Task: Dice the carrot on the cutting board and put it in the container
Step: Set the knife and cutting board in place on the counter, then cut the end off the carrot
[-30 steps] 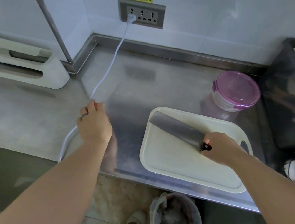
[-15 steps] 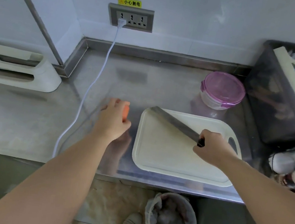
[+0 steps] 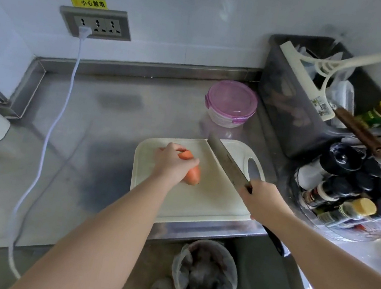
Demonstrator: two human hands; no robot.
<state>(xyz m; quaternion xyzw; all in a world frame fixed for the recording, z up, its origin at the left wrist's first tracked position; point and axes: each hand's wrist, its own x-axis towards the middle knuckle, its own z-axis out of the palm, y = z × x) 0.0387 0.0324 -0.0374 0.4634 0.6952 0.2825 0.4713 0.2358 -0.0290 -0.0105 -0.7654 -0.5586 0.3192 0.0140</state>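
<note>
On the left half of the white cutting board (image 3: 199, 204), the left hand (image 3: 171, 163) is gripping the carrot (image 3: 193, 175), with fingers and thumb curling around its thicker end so that only the blunt orange tip is showing; whether the carrot is resting on the board or sitting just above it cannot be told. The right hand (image 3: 261, 199) is closing in a fist around the handle of a broad knife (image 3: 227, 161), whose blade is slanting up over the right side of the board, apart from the carrot. The round container (image 3: 231, 103) is sitting on the steel counter (image 3: 107, 155) behind the board, with its purple lid clipped on. The carrot is looking short, stiff and light, and its round body is likely to be rolling under the blade, so it probably wants holding from above near the thick end, with fingertips tucking back and the free end pointing toward the knife. A first lengthwise cut would be giving it a flat face to sit on. The lid is probably needing to come off before any dice go in.
</note>
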